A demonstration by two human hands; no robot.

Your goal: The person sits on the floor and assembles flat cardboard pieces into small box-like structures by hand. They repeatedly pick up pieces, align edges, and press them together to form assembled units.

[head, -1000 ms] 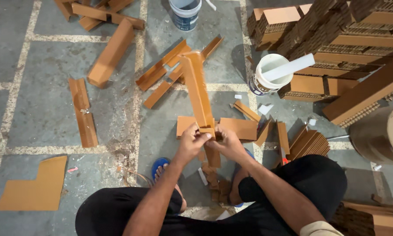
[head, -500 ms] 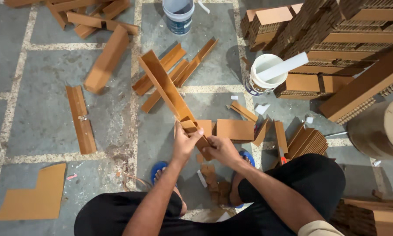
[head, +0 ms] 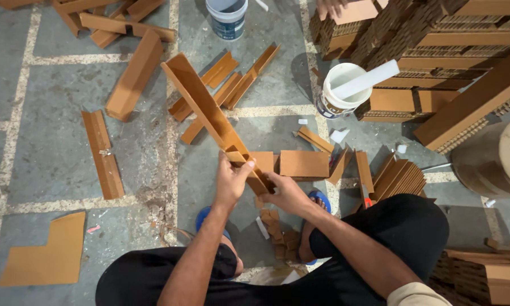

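Note:
A long brown cardboard corner strip (head: 201, 102) slants from the upper left down to my hands. My left hand (head: 230, 182) grips its near end from the left, thumb on top of the strip. From the right, my right hand (head: 287, 192) holds the same end, fingers pinched around a small folded cardboard piece (head: 258, 182) at the strip's tip. Both hands hover above the concrete floor (head: 56, 164), between my knees. Small cardboard scraps (head: 275, 229) lie under my hands.
More cardboard strips (head: 101, 152) lie scattered on the floor to the left and ahead. A white bucket (head: 340, 90) with a white stick stands ahead right, a second bucket (head: 226, 17) farther off. Stacked cardboard (head: 436, 39) fills the right. Another person's hand (head: 328, 5) shows at top.
The long strip has swung from nearly upright to leaning left and away. My hands have stayed at its near end, shifting slightly.

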